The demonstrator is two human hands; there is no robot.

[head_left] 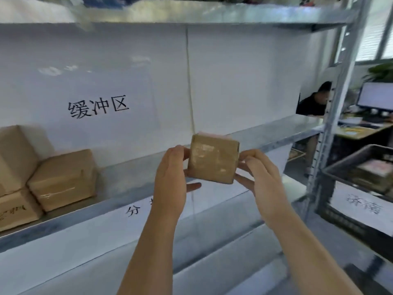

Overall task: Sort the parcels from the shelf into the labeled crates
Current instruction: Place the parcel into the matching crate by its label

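Shelf (131,201) keeps stacked cartons (63,177) at left edge; black crate (340,165) at right. Small taped parcel (213,159) held mid-air before shelf front edge, left hand (170,177) and right hand (261,179) pinching opposite sides. Looks light, stiff, tape slippery; grip side faces
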